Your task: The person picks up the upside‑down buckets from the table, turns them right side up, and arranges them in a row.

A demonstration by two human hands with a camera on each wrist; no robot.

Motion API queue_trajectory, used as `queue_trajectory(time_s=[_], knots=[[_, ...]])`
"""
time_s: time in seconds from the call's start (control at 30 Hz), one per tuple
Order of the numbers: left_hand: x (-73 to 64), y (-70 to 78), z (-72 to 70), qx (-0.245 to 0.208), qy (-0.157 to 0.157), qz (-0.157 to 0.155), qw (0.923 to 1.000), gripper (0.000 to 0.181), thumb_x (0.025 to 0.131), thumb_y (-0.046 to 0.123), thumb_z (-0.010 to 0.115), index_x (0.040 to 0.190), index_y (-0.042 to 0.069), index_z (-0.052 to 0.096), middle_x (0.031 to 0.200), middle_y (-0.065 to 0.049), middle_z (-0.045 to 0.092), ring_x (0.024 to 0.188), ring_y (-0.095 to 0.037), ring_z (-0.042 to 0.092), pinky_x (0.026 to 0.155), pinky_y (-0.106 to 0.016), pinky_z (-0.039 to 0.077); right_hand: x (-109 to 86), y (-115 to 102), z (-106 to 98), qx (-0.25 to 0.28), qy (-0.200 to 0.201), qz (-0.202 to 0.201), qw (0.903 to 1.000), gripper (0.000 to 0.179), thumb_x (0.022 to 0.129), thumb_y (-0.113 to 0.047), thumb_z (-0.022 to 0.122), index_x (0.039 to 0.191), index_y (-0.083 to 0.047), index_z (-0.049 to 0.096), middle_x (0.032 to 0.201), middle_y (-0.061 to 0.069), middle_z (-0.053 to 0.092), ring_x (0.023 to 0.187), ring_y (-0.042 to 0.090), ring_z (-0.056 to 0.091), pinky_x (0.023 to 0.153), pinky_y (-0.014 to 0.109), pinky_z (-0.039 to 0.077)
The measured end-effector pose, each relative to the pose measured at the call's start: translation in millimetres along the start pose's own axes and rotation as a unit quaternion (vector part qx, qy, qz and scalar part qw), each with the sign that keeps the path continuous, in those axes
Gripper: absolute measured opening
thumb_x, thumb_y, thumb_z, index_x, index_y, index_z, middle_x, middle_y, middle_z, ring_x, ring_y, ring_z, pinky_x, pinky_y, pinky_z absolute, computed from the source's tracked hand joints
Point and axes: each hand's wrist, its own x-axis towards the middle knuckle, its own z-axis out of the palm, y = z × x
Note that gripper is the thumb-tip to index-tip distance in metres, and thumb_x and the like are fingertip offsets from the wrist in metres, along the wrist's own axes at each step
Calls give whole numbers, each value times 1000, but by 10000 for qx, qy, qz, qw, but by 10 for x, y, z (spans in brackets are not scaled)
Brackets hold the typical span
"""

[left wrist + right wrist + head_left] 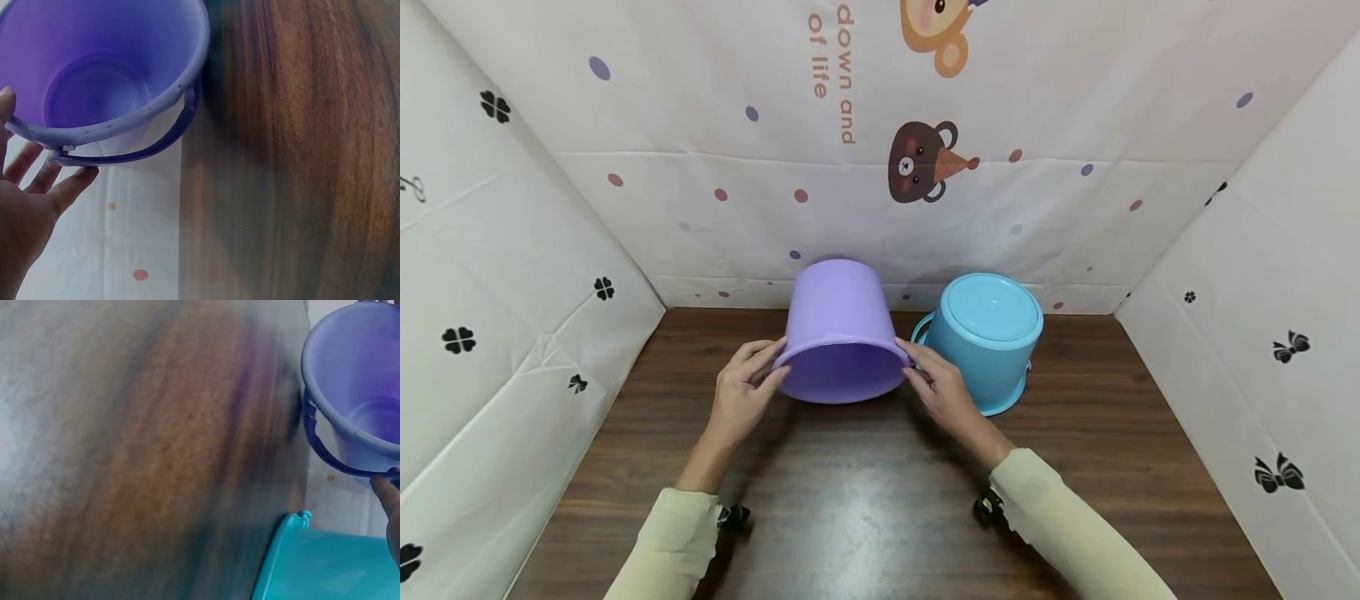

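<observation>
Purple bucket [837, 304] tilted, inside showing; left hand [747, 387] and right hand [943, 392] grip rim [842, 338], opposite sides (blue bucket [988, 358] upside down on table [850, 483] beside).

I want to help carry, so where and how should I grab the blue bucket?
Probably by the rim, one hand coming from each side. The blue bucket is upside down, base on top, so its rim sticks out at the bottom like a ledge for fingers. The person's right hand is close on the left, so the bucket's right side looks easier.
</observation>
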Motion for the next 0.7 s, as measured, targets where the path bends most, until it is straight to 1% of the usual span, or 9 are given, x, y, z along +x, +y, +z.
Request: queue_trajectory(time_s=[0.1,0.17,0.33,0.37,0.57,0.7], knots=[[16,21,1,-16,-58,-32,10000,38,82,-17,75,120,-12,71,113,-30,67,100,4,62,84,-8,53,14,-8,-28,85,32,-27,10000,49,101,-2,64,148,-14,58,139,9,65,103,16,66,78,27,60],[33,43,-6,16,-106,-44,9999,38,84,-16,75,121,-12,71,115,-29,67,101,4,62,83,-7,53,26,-20,-49,134,34,-37,9999,49,101,-3,64,148,-14,58,138,8,65,102,16,65,78,26,59],[83,106,-24,-1,-278,-163,9995,36,88,-13,73,123,-11,70,119,-28,66,105,5,61,84,-7,53,40,-64,-84,243,51,67,9997,49,101,-4,64,148,-15,58,139,7,65,113,17,65,83,25,60],[95,117,-24,-23,-297,-179,9994,35,88,-13,72,124,-11,70,120,-28,66,105,5,61,84,-8,53,42,-72,-89,253,53,88,9996,48,101,-4,64,148,-15,58,138,7,65,113,17,65,83,25,60],[147,165,-19,-144,-197,-261,9994,34,89,-12,72,123,-10,71,118,-29,65,103,4,61,82,-9,55,65,-133,-121,242,15,217,9995,48,102,-4,63,149,-14,57,136,10,65,109,17,65,83,24,60],[161,193,-24,-196,-200,-421,9987,33,90,-11,71,124,-9,71,120,-29,65,103,4,61,81,-9,55,78,-159,-130,318,-20,327,9990,48,102,-4,62,149,-13,56,136,11,64,113,21,66,86,25,60]])
